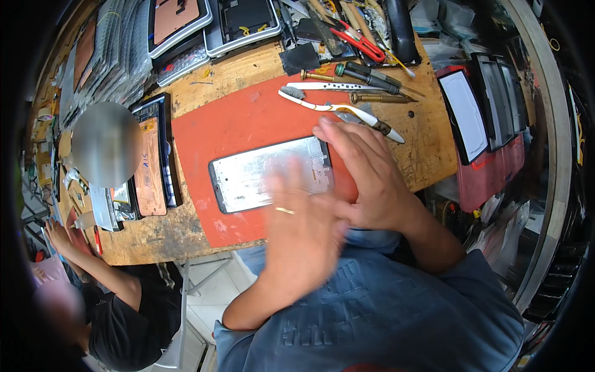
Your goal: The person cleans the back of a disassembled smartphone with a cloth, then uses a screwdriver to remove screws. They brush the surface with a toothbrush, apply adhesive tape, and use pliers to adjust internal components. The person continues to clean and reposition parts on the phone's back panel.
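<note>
On the red-orange mat (204,149) lies a phone frame (245,183) with a black rim and a bare silvery metal face, tilted slightly up to the right. My right hand (375,177) grips its right end, with fingertips at the upper right corner and the thumb low near the lower right edge. My left hand (297,232), a ring on one finger, is over the lower right part of the metal face. Motion smears its fingers, so whether they hold anything is unclear. A white and orange toothbrush (328,105) rests just beyond my right hand.
Screwdrivers (372,77) and a white perforated tool (328,86) lie beyond the mat. Red-handled pliers (362,44) sit among tools at the back. Device housings (242,22) and bubble-wrap sleeves (111,49) pile up back left. Another person's hand (59,237) is at the bench's left.
</note>
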The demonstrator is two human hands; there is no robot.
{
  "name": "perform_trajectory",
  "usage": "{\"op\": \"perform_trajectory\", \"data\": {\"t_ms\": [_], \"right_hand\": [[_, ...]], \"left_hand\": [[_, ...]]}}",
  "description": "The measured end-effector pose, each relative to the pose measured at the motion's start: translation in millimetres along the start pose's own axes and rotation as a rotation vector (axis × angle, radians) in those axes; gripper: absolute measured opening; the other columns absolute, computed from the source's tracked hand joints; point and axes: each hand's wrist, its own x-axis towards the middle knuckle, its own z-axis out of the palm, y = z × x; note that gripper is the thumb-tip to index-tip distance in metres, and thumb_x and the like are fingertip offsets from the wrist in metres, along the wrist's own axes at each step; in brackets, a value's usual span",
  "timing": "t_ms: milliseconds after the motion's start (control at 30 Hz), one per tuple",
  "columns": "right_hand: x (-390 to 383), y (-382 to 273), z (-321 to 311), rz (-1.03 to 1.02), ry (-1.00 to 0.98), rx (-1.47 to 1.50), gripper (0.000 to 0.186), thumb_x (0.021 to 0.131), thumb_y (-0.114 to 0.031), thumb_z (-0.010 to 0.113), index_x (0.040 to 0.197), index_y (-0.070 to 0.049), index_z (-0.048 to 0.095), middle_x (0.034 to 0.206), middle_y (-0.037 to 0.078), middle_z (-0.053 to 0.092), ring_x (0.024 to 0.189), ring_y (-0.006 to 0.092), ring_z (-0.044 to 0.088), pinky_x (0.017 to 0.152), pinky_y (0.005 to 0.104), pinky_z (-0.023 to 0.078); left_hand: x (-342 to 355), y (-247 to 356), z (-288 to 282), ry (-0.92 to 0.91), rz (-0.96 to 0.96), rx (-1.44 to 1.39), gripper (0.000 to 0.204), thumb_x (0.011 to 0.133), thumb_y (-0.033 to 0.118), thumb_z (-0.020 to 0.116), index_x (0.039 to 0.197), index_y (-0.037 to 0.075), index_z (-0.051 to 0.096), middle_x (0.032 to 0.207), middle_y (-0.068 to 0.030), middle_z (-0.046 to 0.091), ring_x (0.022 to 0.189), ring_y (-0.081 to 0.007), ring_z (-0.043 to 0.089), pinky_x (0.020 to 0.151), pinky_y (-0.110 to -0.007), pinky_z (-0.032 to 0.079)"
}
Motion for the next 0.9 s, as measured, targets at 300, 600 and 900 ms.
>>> {"op": "perform_trajectory", "data": {"t_ms": [300, 600, 900], "right_hand": [[-3.1, 5.3, -10.5, 0.029, -0.057, 0.171, 0.101, 0.078, -0.014, 0.085, 0.167, 0.005, 0.040, 0.152, 0.023, 0.066, 0.142, 0.0449, 0.059, 0.121, 0.0587, 0.041], [-19.5, 14.0, -9.7, -0.079, -0.167, -0.023, 0.091, 0.097, -0.047, 0.072, 0.165, 0.006, 0.043, 0.158, 0.027, 0.060, 0.147, 0.0510, 0.051, 0.125, 0.0637, 0.035], [-13.3, 2.4, -8.0, -0.004, -0.202, -0.014, 0.102, 0.084, -0.024, 0.086, 0.168, 0.007, 0.036, 0.159, 0.024, 0.059, 0.152, 0.0478, 0.045, 0.128, 0.0613, 0.028]], "left_hand": [[-29.6, -44.5, -14.4, 0.555, -0.275, -0.133, 0.036, 0.107, 0.018, 0.064, 0.137, -0.002, 0.069, 0.135, -0.0245, 0.071, 0.136, -0.0449, 0.063, 0.118, -0.063, 0.045], [-14.5, -15.8, 30.5, 0.044, 0.248, -0.373, 0.087, 0.095, 0.054, 0.076, 0.159, -0.001, 0.054, 0.160, -0.0301, 0.054, 0.157, -0.0448, 0.046, 0.135, -0.057, 0.029], [-51.1, -68.4, -3.7, 0.122, -0.226, 0.227, 0.104, 0.099, 0.068, 0.060, 0.172, -0.002, 0.035, 0.179, -0.0252, 0.034, 0.169, -0.0424, 0.026, 0.138, -0.055, 0.017]]}}
